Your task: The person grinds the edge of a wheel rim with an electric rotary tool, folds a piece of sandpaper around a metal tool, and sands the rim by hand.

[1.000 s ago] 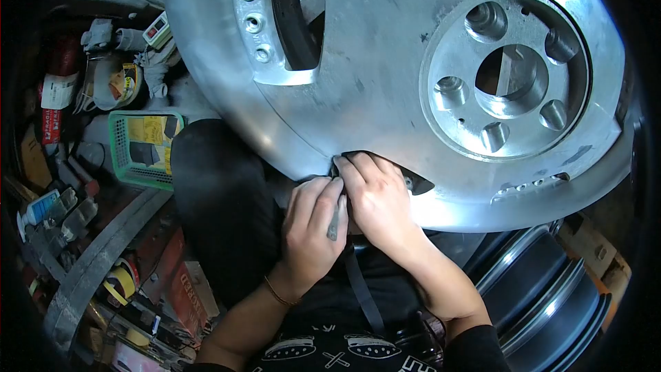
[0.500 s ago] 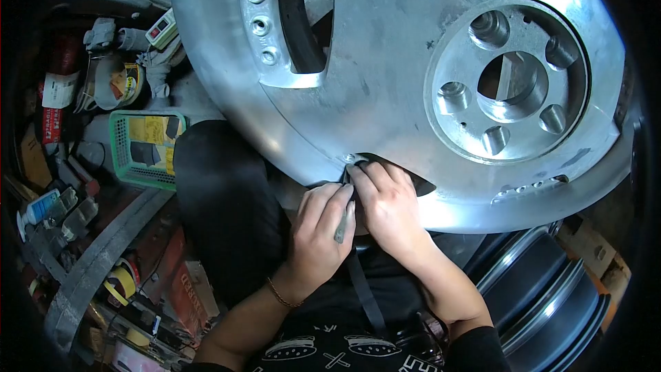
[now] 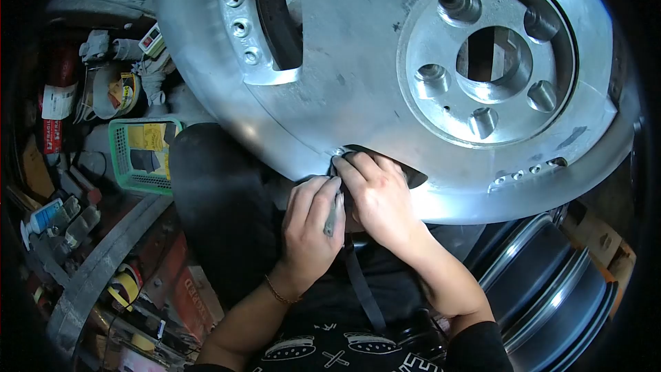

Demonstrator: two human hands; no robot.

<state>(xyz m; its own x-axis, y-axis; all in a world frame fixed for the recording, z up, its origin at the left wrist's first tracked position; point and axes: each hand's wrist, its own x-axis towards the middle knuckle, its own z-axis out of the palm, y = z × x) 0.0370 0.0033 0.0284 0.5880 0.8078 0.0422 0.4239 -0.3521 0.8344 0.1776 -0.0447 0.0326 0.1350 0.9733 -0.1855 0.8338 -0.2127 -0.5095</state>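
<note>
A large bare-metal wheel rim [image 3: 344, 83] tilts in front of me, with a round hub face and several bolt holes. Both hands work at a cutout in its lower left edge. My left hand [image 3: 310, 220] is closed around a thin grey strip [image 3: 332, 219], whose lower end sticks out below the fingers. My right hand [image 3: 377, 193] presses beside it with bent fingers at the cutout, near a small hole. The fingertips of my right hand are partly hidden, and whether they also grip the strip's upper end I cannot make out.
On the left is a green basket [image 3: 120, 158] holding yellow and grey sheets. Behind it stands a cup-like container [image 3: 117, 89] beside a grey tool. Tape rolls [image 3: 125, 286] and bottles lie lower left. Dark wheel rims [image 3: 544, 289] are stacked at the lower right.
The wheel appears shifted left and slightly upward in view, and both hands have shifted slightly left. My left hand still holds the strip, and the right stays at the same cutout.
</note>
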